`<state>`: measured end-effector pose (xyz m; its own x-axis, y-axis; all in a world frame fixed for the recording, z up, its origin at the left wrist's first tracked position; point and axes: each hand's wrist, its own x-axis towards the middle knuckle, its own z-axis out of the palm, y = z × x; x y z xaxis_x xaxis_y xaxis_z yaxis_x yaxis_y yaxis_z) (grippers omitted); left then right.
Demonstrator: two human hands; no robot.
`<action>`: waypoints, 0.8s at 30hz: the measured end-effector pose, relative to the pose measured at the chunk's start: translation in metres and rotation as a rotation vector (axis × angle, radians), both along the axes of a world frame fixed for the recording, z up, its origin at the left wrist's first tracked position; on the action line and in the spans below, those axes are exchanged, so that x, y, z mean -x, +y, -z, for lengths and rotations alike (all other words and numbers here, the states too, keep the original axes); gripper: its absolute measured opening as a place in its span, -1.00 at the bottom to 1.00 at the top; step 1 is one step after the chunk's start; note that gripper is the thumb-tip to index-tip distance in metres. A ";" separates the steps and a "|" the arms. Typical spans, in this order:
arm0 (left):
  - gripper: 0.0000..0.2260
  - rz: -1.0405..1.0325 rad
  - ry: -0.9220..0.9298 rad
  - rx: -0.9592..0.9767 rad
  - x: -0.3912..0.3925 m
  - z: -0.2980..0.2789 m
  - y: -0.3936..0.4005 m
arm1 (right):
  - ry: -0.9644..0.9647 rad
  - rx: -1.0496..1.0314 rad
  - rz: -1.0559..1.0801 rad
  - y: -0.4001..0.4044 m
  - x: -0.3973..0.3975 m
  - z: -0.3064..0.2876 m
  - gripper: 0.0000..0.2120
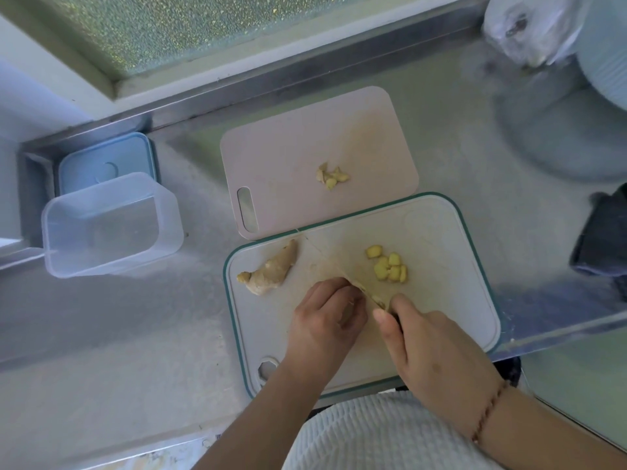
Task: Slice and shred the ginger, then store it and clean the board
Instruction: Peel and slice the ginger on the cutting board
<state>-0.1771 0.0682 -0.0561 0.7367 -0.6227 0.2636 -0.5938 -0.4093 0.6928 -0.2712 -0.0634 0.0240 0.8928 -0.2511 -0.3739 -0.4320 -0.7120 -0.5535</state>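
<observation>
On the steel bench [135,317] lies a white cutting board [458,300] with a green rim. The right hand [431,347] has its grip clenched around a knife [368,295], whose blade runs edge-on across the board toward its far left corner. The left hand [325,313], fingers curled, holds down a small piece of ginger that is mostly hidden against the blade. A larger unpeeled ginger root [271,273] rests on the board to the left, and a cluster of yellow ginger slices [390,266] sits to the right. Behind, a pink board [288,157] carries ginger scraps [330,174]. A clear tub [112,225] and its blue lid [105,161] stand well left.
</observation>
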 end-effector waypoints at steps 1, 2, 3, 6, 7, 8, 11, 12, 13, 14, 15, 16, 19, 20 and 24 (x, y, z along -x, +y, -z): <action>-0.90 0.002 0.000 0.003 0.000 0.000 0.000 | 0.010 -0.002 0.001 0.000 -0.001 -0.001 -0.64; -0.89 0.006 0.000 0.006 0.000 0.000 0.000 | 0.015 0.005 -0.003 0.000 -0.001 -0.002 -0.64; -0.88 0.007 -0.001 0.008 0.000 0.001 0.000 | 0.022 0.017 -0.012 0.000 -0.001 -0.002 -0.63; -0.90 0.003 -0.006 0.009 0.000 0.001 0.000 | 0.052 0.066 -0.044 0.002 -0.003 0.000 -0.59; -0.93 0.007 -0.007 0.011 0.000 0.002 0.000 | 0.060 0.080 -0.047 0.003 -0.006 0.002 -0.58; -0.94 0.008 -0.007 0.011 0.000 0.001 0.000 | 0.071 0.091 -0.044 0.005 -0.010 0.005 -0.56; -0.88 0.015 0.000 0.007 -0.001 0.002 0.000 | 0.078 0.090 -0.010 0.008 -0.025 0.015 -0.63; -0.88 0.014 -0.002 0.004 -0.001 0.002 0.000 | 0.066 0.085 -0.002 0.008 -0.028 0.017 -0.65; -0.90 0.016 -0.004 0.000 -0.001 0.002 0.001 | 0.050 0.076 0.014 0.007 -0.029 0.018 -0.64; -0.93 0.023 -0.008 -0.002 -0.001 0.002 0.002 | 0.031 0.065 0.032 0.003 -0.029 0.019 -0.62; -0.95 0.028 -0.012 -0.002 -0.001 0.002 0.002 | 0.014 0.047 0.056 -0.001 -0.029 0.020 -0.61; -0.95 0.029 -0.017 -0.002 -0.001 0.001 0.003 | -0.006 0.025 0.081 -0.005 -0.027 0.021 -0.61; -0.95 0.015 -0.020 0.010 0.001 0.001 0.001 | -0.042 0.004 0.111 -0.012 -0.023 0.018 -0.63; -0.95 0.004 -0.017 0.015 0.002 0.001 0.000 | -0.050 0.003 0.098 -0.012 -0.021 0.016 -0.65; -0.90 -0.019 0.002 0.017 0.002 0.001 -0.004 | -0.035 0.005 0.024 -0.004 -0.005 0.007 -0.64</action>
<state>-0.1794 0.0641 -0.0572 0.7490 -0.6038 0.2727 -0.5847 -0.4088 0.7007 -0.2661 -0.0672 0.0172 0.8992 -0.2744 -0.3409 -0.4293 -0.7045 -0.5651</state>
